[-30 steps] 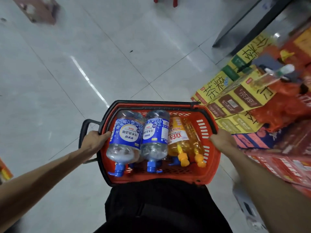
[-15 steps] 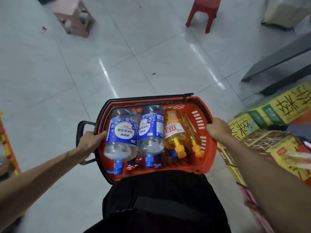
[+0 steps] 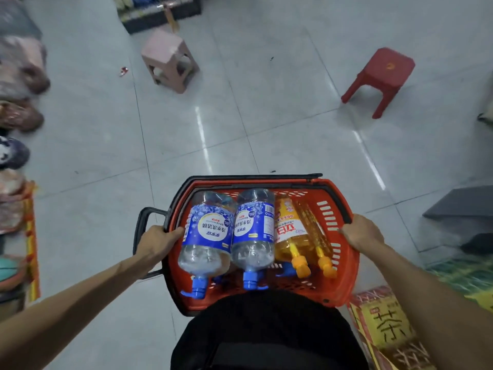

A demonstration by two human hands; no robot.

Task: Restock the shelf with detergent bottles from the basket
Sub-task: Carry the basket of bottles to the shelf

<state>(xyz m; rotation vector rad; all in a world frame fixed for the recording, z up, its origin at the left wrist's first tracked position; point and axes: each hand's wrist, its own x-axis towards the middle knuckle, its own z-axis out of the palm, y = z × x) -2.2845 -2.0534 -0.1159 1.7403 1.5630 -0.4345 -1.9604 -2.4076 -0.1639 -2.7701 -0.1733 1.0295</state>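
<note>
I carry a red plastic basket with black handles in front of my waist. My left hand grips its left rim and my right hand grips its right rim. Inside lie two clear detergent bottles with blue labels and blue pump caps, one on the left and one beside it. To their right lie two yellow detergent bottles with orange pumps, caps toward me.
A pink stool and a red stool stand on the grey tiled floor ahead. Packaged goods line the left edge. Yellow tea cartons sit low at my right, and a dark shelf base lies further right.
My view has swung left, away from the cartons at the right, bringing both stools and the left-side goods into sight. Both hands keep the same hold on the basket rim.
</note>
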